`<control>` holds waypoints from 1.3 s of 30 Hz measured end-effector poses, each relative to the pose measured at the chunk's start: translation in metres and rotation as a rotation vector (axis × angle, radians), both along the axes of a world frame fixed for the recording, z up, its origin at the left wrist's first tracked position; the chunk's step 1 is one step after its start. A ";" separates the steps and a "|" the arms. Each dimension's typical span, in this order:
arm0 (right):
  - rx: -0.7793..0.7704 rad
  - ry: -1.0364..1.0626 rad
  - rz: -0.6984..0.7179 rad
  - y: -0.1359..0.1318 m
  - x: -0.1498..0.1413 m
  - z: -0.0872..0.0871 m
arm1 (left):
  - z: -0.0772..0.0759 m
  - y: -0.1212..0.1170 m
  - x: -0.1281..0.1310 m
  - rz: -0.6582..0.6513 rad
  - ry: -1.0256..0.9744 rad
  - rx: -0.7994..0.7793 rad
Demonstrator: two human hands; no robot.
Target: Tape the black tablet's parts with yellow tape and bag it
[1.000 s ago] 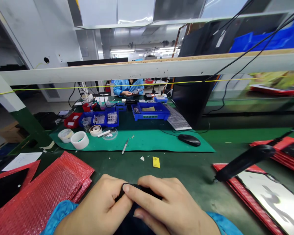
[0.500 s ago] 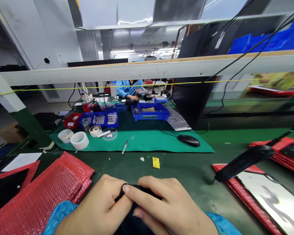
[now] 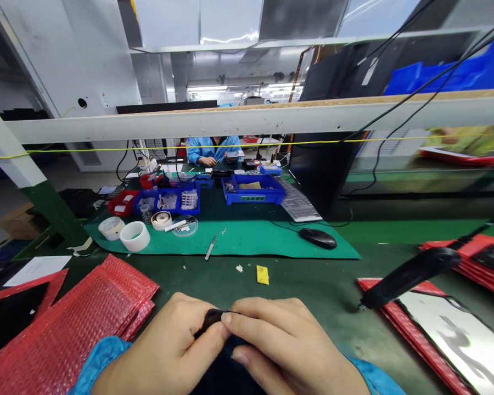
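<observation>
My left hand (image 3: 170, 345) and my right hand (image 3: 286, 348) meet at the near edge of the green bench, fingers curled together. Between them they pinch a small black object (image 3: 211, 318), most of it hidden under my fingers; a dark mass continues below toward me. Both wrists end in blue sleeves. A stack of red bubble-wrap bags (image 3: 72, 323) lies just left of my left hand. A black handheld tool (image 3: 411, 269) rests to the right, its tip pointing at the bench.
Ahead lie a green mat (image 3: 251, 241) with tweezers (image 3: 210, 247), tape rolls (image 3: 134, 236), a mouse (image 3: 318, 237), a keyboard (image 3: 297, 202) and blue parts bins (image 3: 253, 187). Red bags holding a shiny panel (image 3: 456, 329) lie at right. Another person in blue (image 3: 212, 149) works beyond the bench.
My right fingertips have slid slightly right along the black object, exposing more of its rounded end. The person opposite has moved their hands.
</observation>
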State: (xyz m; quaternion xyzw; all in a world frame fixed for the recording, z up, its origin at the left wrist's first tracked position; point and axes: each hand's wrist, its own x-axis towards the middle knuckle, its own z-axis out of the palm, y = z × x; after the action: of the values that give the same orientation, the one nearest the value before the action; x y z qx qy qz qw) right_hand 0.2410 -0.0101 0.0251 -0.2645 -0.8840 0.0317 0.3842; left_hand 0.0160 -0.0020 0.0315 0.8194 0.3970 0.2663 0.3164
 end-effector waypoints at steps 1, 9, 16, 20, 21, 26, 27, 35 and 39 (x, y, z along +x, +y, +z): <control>-0.014 0.007 0.004 0.000 0.000 0.000 | 0.000 0.000 0.000 -0.012 -0.005 0.005; -0.047 0.045 -0.009 0.000 -0.003 -0.002 | -0.003 0.002 -0.004 -0.067 -0.011 0.056; 0.006 0.063 -0.004 -0.001 -0.006 -0.001 | -0.004 0.001 -0.005 -0.072 -0.017 0.126; 0.085 0.072 0.000 0.001 -0.005 -0.001 | 0.000 -0.001 -0.006 -0.076 -0.038 0.203; 0.095 0.073 -0.005 0.001 -0.005 -0.001 | 0.001 -0.001 -0.006 -0.078 -0.035 0.211; 0.130 0.067 -0.012 0.003 -0.008 -0.001 | 0.003 -0.002 -0.006 -0.085 -0.031 0.249; 0.142 0.066 -0.015 0.003 -0.008 0.000 | 0.002 -0.001 -0.006 -0.082 -0.032 0.258; 0.207 -0.087 -0.011 0.006 -0.005 -0.004 | -0.007 0.003 -0.007 -0.093 0.046 0.303; 0.200 -0.097 -0.011 0.009 -0.003 -0.009 | -0.012 0.005 -0.009 -0.096 0.075 0.299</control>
State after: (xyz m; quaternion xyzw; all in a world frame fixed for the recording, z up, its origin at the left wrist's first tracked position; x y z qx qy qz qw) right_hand 0.2379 -0.0009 0.0162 -0.2306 -0.8989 -0.0718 0.3655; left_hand 0.0072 0.0028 0.0196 0.8848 0.3247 0.2763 0.1882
